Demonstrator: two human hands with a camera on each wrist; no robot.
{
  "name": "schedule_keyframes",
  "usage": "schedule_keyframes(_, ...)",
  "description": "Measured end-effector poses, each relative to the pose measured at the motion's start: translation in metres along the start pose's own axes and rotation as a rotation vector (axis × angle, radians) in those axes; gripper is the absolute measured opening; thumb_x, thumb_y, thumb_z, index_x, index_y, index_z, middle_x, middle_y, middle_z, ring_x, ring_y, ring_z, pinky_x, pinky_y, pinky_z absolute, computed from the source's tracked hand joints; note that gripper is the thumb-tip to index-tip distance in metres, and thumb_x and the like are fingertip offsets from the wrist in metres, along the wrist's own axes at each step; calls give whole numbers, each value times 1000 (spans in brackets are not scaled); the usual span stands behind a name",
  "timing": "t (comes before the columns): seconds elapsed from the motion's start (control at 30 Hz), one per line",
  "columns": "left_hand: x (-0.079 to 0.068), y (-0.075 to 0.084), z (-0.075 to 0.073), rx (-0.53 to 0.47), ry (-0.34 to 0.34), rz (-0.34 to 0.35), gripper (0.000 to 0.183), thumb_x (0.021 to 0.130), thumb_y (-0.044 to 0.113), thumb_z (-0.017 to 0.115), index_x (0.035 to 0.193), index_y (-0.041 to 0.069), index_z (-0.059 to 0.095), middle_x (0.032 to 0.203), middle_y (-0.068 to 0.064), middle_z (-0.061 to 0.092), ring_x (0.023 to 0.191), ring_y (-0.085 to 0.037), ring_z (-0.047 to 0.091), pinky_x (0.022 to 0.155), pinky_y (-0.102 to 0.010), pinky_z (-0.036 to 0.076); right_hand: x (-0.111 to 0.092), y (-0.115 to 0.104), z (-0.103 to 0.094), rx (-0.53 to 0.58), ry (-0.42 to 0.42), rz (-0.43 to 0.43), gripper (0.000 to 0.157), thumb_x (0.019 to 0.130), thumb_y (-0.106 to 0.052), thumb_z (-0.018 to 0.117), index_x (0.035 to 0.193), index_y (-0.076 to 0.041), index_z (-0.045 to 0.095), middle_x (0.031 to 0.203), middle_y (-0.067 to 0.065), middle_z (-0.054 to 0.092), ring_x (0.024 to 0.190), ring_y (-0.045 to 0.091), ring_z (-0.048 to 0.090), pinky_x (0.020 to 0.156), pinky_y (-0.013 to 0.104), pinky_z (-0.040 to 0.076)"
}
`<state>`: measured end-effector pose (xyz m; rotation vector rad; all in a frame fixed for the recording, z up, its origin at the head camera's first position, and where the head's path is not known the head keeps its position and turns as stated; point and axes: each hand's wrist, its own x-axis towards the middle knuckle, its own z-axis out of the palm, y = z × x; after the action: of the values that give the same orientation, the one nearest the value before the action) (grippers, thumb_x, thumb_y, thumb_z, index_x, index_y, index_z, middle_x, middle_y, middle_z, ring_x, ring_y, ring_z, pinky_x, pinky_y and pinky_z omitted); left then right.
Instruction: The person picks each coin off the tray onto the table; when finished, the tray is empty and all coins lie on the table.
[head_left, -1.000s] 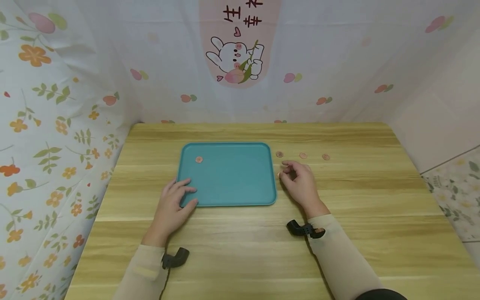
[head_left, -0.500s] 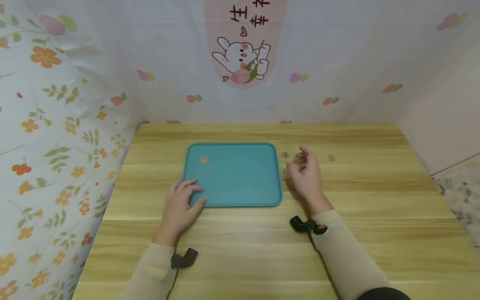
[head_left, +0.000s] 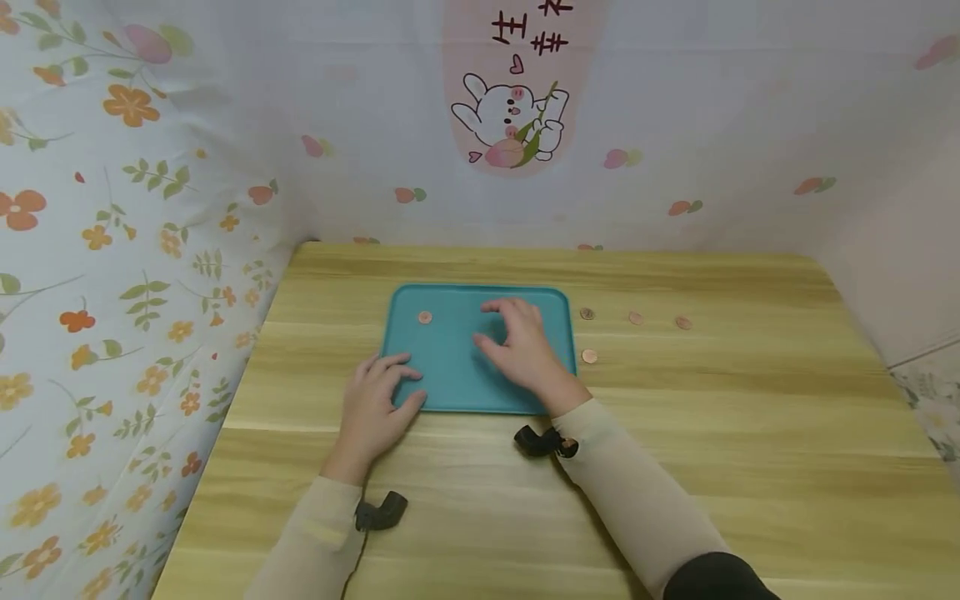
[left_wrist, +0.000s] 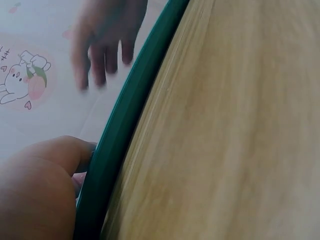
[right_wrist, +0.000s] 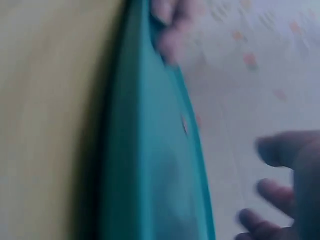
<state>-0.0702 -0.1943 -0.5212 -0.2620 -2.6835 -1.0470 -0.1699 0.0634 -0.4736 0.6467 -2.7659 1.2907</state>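
Observation:
A blue-green tray (head_left: 465, 392) lies on the wooden table, with one copper-coloured coin (head_left: 425, 317) in its upper left part. My left hand (head_left: 381, 408) rests on the tray's lower left corner with spread fingers. Over the tray's right half hovers my right hand (head_left: 522, 346), thumb and forefinger apart, with nothing visible between them. To the tray's right lie several coins: a darker coin (head_left: 587, 314), two coppery ones in line with it, and a lighter coin (head_left: 589, 357) nearer me. The right wrist view is blurred but shows the right fingers (right_wrist: 280, 150) apart and above the tray.
The wooden table (head_left: 750, 417) extends right of the tray and in front of it. A patterned white cloth (head_left: 360, 125) hangs behind the table and along its left side. Black wrist cameras (head_left: 382, 511) sit on both sleeves.
My right hand has moved left, from beside the coins to over the tray. The coins stay in place relative to the tray. The left hand stays on the tray; the head view has shifted slightly.

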Motion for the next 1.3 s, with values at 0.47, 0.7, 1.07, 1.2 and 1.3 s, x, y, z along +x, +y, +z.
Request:
schedule_keyframes(0.47, 2, 4, 0, -32, 6, -51, 27, 106, 31, 62, 107, 8, 76, 143, -12, 67, 147, -45, 39, 120, -68, 26, 33, -40, 76, -312, -381, 14, 73, 106, -59, 54, 168, -25, 35, 174, -1, 28, 153, 37, 26, 116, 60, 26)
schedule_keyframes(0.7, 4, 5, 3, -25, -4, -36, 25, 104, 31, 64, 105, 10, 76, 143, -11, 66, 147, -45, 41, 121, -66, 26, 38, -40, 79, -349, -382, 47, 76, 106, -59, 55, 170, -25, 30, 173, 0, 28, 154, 36, 24, 116, 59, 27)
schedule_keyframes(1.07, 2, 5, 0, -35, -1, -51, 20, 102, 31, 67, 103, 13, 76, 143, -11, 66, 147, -45, 40, 121, -67, 26, 37, -39, 78, -349, -374, 8, 66, 107, -54, 56, 166, -29, 42, 173, 1, 31, 153, 36, 28, 114, 58, 31)
schedule_keyframes(1.2, 2, 3, 0, -30, 0, -46, 19, 99, 30, 71, 104, 13, 76, 143, -12, 66, 147, -45, 40, 122, -66, 26, 37, -35, 79, -244, -291, -10, 47, 105, -40, 65, 150, -25, 64, 168, 4, 42, 150, 38, 34, 112, 60, 34)
schedule_keyframes(1.3, 1, 2, -1, -27, -5, -42, 20, 94, 29, 77, 106, 13, 77, 144, -12, 66, 147, -44, 40, 121, -66, 26, 36, -31, 81, -139, -195, -34, 27, 103, -31, 71, 126, -20, 80, 160, 7, 53, 146, 37, 42, 111, 61, 37)
